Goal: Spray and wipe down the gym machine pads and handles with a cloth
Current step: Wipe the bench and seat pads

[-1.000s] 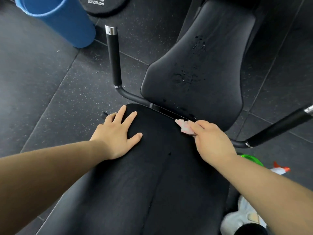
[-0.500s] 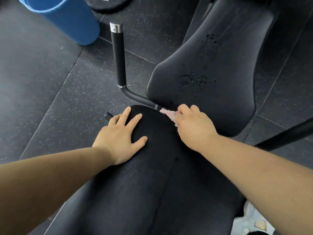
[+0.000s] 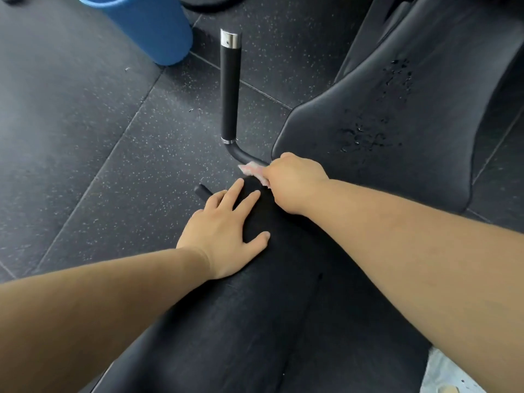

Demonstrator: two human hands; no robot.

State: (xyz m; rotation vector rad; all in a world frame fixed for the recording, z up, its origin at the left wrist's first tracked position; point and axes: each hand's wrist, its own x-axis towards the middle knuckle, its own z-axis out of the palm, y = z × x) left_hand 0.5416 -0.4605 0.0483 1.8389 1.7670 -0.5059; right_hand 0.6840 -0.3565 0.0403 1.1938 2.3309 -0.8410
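The pink-and-white cloth (image 3: 251,169) sits just above the centre of the frame, in the gap between the 2 black pads, bunched against the bent tube (image 3: 241,155) where it runs under the far pad. Only a small crumpled edge shows, since the right hand (image 3: 292,182) covers the rest, with its fingers curled down around the cloth and gripping it. The right forearm crosses in from the right edge.

Just below and left of it, the left hand (image 3: 226,231) lies flat on the top left corner of the near pad (image 3: 255,321), fingers straight and spread, thumb out to the right, holding nothing. The near pad fills the lower middle of the frame.

The far pad (image 3: 425,171) takes up the upper right, with a scatter of wet droplets (image 3: 368,131) on its surface. From the tube's bend a handle (image 3: 230,89) with a black grip and a chrome end cap points toward the top of the frame. A short black stub (image 3: 201,191) sticks out just left of the left hand's fingers.

A blue bucket (image 3: 150,26) stands at the upper left on the dark speckled rubber floor (image 3: 85,137). Something pale (image 3: 442,375) shows in the lower right corner, too cropped to identify.
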